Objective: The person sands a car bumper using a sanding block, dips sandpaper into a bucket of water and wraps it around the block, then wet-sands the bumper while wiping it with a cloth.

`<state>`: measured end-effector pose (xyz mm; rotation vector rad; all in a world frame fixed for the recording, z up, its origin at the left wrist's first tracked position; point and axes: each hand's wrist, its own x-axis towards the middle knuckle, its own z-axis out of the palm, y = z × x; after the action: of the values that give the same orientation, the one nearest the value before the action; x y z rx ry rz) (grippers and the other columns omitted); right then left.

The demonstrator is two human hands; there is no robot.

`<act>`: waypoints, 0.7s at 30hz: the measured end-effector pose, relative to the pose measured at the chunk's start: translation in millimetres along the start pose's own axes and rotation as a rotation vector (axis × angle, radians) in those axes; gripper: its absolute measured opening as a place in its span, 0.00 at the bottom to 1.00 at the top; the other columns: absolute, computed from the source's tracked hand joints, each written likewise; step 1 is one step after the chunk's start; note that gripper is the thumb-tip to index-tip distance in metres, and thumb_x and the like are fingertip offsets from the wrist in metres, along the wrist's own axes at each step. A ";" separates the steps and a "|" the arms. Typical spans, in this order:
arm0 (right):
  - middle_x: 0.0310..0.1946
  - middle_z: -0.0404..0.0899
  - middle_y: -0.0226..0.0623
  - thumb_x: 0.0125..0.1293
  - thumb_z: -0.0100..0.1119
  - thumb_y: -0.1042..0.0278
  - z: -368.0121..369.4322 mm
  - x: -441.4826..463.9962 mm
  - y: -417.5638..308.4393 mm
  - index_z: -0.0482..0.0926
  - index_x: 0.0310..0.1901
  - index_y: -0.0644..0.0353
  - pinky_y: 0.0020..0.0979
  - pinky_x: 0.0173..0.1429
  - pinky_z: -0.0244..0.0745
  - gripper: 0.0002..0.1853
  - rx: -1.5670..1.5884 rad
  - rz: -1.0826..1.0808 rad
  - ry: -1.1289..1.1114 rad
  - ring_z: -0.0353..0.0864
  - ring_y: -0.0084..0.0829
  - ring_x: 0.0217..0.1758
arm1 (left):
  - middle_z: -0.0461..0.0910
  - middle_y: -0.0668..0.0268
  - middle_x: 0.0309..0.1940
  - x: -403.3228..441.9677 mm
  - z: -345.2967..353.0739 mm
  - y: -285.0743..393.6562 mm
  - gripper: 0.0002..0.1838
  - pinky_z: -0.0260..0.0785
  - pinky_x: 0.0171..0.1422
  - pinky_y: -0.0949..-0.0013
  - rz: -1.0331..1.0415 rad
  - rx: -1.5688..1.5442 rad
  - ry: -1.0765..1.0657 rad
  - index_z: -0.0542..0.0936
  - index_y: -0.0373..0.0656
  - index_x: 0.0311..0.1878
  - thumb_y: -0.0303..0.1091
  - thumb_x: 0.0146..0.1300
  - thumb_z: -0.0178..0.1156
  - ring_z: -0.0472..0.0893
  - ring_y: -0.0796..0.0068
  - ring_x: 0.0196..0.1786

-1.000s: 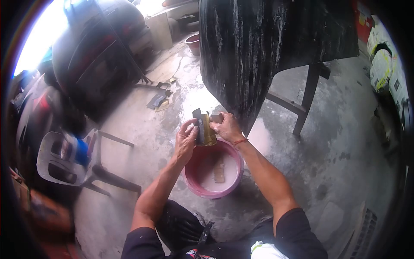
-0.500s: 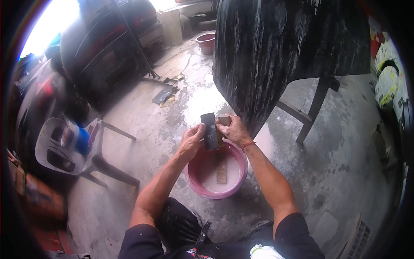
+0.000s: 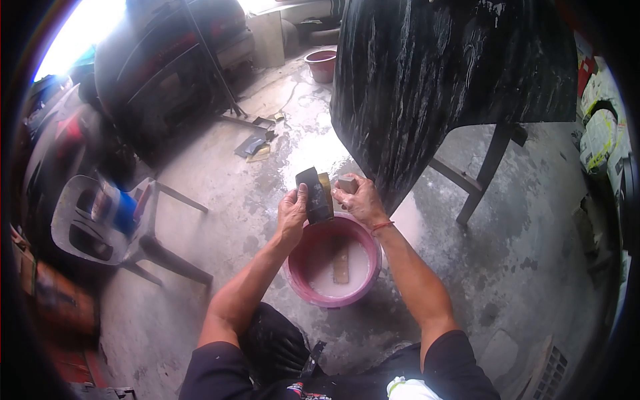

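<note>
My left hand (image 3: pixel 293 208) grips a dark folded sheet (image 3: pixel 316 197), which looks like sandpaper with a yellowish-brown back edge. Just to its right, my right hand (image 3: pixel 360 200) is closed around a small grey block (image 3: pixel 347 183). Both hands are above the far rim of a pink bucket (image 3: pixel 293 270). Milky liquid fills the bucket's bottom, and a flat brownish strip (image 3: pixel 341 267) lies in it. Beyond my hands, a large black panel (image 3: pixel 413 87) with whitish streaks comes down to a point near my right hand.
A dark stand (image 3: pixel 477 183) supports the panel at the right. On the left is a grey plastic chair (image 3: pixel 143 243) with a blue container (image 3: pixel 121 212). Dark scraps (image 3: pixel 253 145) lie on the floor, and a reddish bucket (image 3: pixel 323 67) sits farther back.
The folded sheet has shifted slightly left and up, away from my right hand, and its yellowish edge shows more. The view has swung, moving the panel rightward in the frame since the earliest frame.
</note>
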<state>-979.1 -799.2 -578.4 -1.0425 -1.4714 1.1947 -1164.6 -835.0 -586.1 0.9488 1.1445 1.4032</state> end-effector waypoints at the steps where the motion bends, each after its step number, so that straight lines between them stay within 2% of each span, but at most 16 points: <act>1: 0.35 0.83 0.28 0.66 0.69 0.70 -1.6 -0.2 -0.3 0.82 0.45 0.63 0.23 0.35 0.80 0.09 0.022 0.015 -0.039 0.82 0.18 0.33 | 0.85 0.65 0.42 -1.2 0.7 1.4 0.23 0.79 0.45 0.73 -0.029 -0.033 -0.027 0.79 0.37 0.56 0.50 0.77 0.55 0.83 0.80 0.40; 5: 0.33 0.84 0.28 0.67 0.70 0.68 -4.5 -2.5 -0.6 0.82 0.46 0.63 0.23 0.35 0.80 0.11 0.110 0.075 -0.103 0.82 0.18 0.33 | 0.85 0.64 0.45 -5.2 1.7 4.1 0.24 0.79 0.46 0.72 -0.127 -0.057 -0.169 0.78 0.37 0.60 0.50 0.77 0.55 0.83 0.79 0.41; 7: 0.33 0.84 0.28 0.68 0.72 0.61 -6.0 -6.0 -6.4 0.82 0.47 0.64 0.23 0.35 0.80 0.15 0.316 0.247 -0.183 0.82 0.18 0.32 | 0.85 0.62 0.46 -13.7 12.2 11.4 0.24 0.78 0.47 0.72 -0.130 0.023 -0.197 0.76 0.38 0.62 0.49 0.77 0.55 0.83 0.78 0.44; 8: 0.36 0.84 0.29 0.67 0.72 0.54 -7.4 -9.5 -12.9 0.82 0.48 0.63 0.24 0.39 0.81 0.20 0.286 0.276 -0.214 0.83 0.19 0.35 | 0.85 0.62 0.46 -13.3 11.4 6.1 0.24 0.78 0.47 0.72 -0.132 0.026 -0.183 0.76 0.38 0.62 0.49 0.77 0.55 0.83 0.78 0.44; 9: 0.36 0.84 0.29 0.67 0.72 0.54 -6.3 -10.2 -9.8 0.82 0.48 0.63 0.24 0.39 0.81 0.20 0.294 0.276 -0.232 0.83 0.19 0.35 | 0.84 0.62 0.48 -10.9 8.8 0.0 0.25 0.78 0.50 0.70 -0.105 0.134 -0.204 0.76 0.36 0.63 0.49 0.78 0.55 0.83 0.77 0.47; 11: 0.39 0.84 0.30 0.66 0.72 0.50 -3.9 -11.0 -2.9 0.81 0.50 0.62 0.24 0.44 0.81 0.23 0.379 0.094 -0.294 0.82 0.19 0.39 | 0.83 0.62 0.51 -14.3 2.3 3.1 0.26 0.78 0.54 0.69 -0.077 0.265 -0.200 0.75 0.35 0.63 0.49 0.78 0.55 0.82 0.76 0.50; 12: 0.45 0.85 0.35 0.67 0.71 0.51 -5.4 -9.7 0.1 0.80 0.56 0.66 0.26 0.52 0.78 0.27 0.532 0.205 -0.395 0.83 0.23 0.47 | 0.84 0.62 0.48 -23.1 1.1 9.5 0.25 0.77 0.50 0.71 -0.093 0.288 -0.188 0.75 0.35 0.64 0.48 0.78 0.56 0.82 0.77 0.47; 13: 0.47 0.85 0.37 0.66 0.73 0.55 -3.8 -10.0 4.5 0.78 0.58 0.70 0.27 0.53 0.79 0.29 0.569 0.265 -0.467 0.84 0.27 0.48 | 0.84 0.62 0.45 -31.3 -0.4 12.1 0.24 0.76 0.46 0.73 -0.112 0.309 -0.176 0.74 0.35 0.64 0.46 0.77 0.57 0.82 0.78 0.44; 14: 0.45 0.86 0.38 0.64 0.74 0.57 10.3 -7.1 22.8 0.79 0.56 0.70 0.28 0.53 0.79 0.27 0.351 0.150 -0.440 0.84 0.28 0.47 | 0.85 0.62 0.44 -27.8 -17.0 -6.1 0.25 0.76 0.46 0.71 -0.034 0.389 -0.172 0.75 0.35 0.65 0.46 0.77 0.58 0.81 0.78 0.41; 15: 0.44 0.86 0.39 0.62 0.76 0.59 26.3 -8.9 16.8 0.80 0.54 0.70 0.30 0.52 0.79 0.26 0.135 0.033 -0.402 0.85 0.29 0.46 | 0.85 0.62 0.44 -28.4 -26.0 -6.6 0.25 0.76 0.46 0.71 -0.043 0.408 -0.160 0.75 0.35 0.65 0.46 0.77 0.58 0.81 0.78 0.41; 16: 0.40 0.87 0.41 0.57 0.77 0.61 28.3 -10.7 11.2 0.83 0.50 0.67 0.32 0.50 0.79 0.23 0.078 -0.026 -0.421 0.86 0.30 0.44 | 0.85 0.63 0.45 -29.0 -35.5 -4.8 0.25 0.77 0.47 0.71 -0.086 0.475 -0.187 0.76 0.35 0.65 0.46 0.76 0.59 0.82 0.78 0.43; 17: 0.40 0.87 0.41 0.57 0.77 0.61 35.0 -9.2 20.4 0.83 0.50 0.67 0.32 0.50 0.79 0.23 0.098 -0.031 -0.420 0.86 0.30 0.44 | 0.86 0.63 0.45 -26.0 -44.5 0.2 0.25 0.77 0.48 0.71 -0.123 0.542 -0.219 0.77 0.36 0.65 0.46 0.76 0.59 0.83 0.78 0.44; 18: 0.39 0.88 0.42 0.56 0.77 0.61 44.3 -3.1 36.0 0.84 0.48 0.66 0.33 0.50 0.79 0.22 0.098 0.025 -0.412 0.86 0.30 0.43 | 0.87 0.61 0.47 -14.3 -62.1 8.7 0.23 0.78 0.53 0.69 -0.123 0.779 -0.292 0.81 0.39 0.62 0.48 0.75 0.61 0.85 0.74 0.49; 19: 0.38 0.88 0.42 0.56 0.78 0.60 50.0 -0.2 46.5 0.85 0.46 0.64 0.33 0.49 0.79 0.21 0.100 0.087 -0.411 0.86 0.30 0.42 | 0.87 0.58 0.49 -10.5 -77.6 17.9 0.26 0.77 0.57 0.63 -0.143 1.100 -0.220 0.83 0.42 0.61 0.54 0.73 0.61 0.85 0.67 0.54; 20: 0.39 0.88 0.43 0.56 0.77 0.62 46.9 2.2 49.3 0.85 0.47 0.64 0.33 0.49 0.79 0.20 0.012 0.080 -0.449 0.86 0.30 0.42 | 0.87 0.55 0.51 -7.5 -86.6 27.6 0.26 0.77 0.58 0.62 -0.259 1.212 -0.099 0.84 0.42 0.60 0.54 0.72 0.61 0.85 0.64 0.56; 21: 0.39 0.88 0.43 0.56 0.77 0.62 40.1 0.1 51.4 0.85 0.47 0.64 0.33 0.49 0.79 0.20 0.017 0.089 -0.472 0.86 0.30 0.42 | 0.87 0.56 0.52 -6.5 -96.1 35.5 0.27 0.76 0.60 0.62 -0.210 1.251 -0.080 0.85 0.44 0.57 0.57 0.69 0.62 0.86 0.61 0.55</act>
<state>-1015.7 -798.2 -632.4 -0.8549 -1.7807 1.5913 -1264.4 -855.5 -573.4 1.6183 2.0161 0.3417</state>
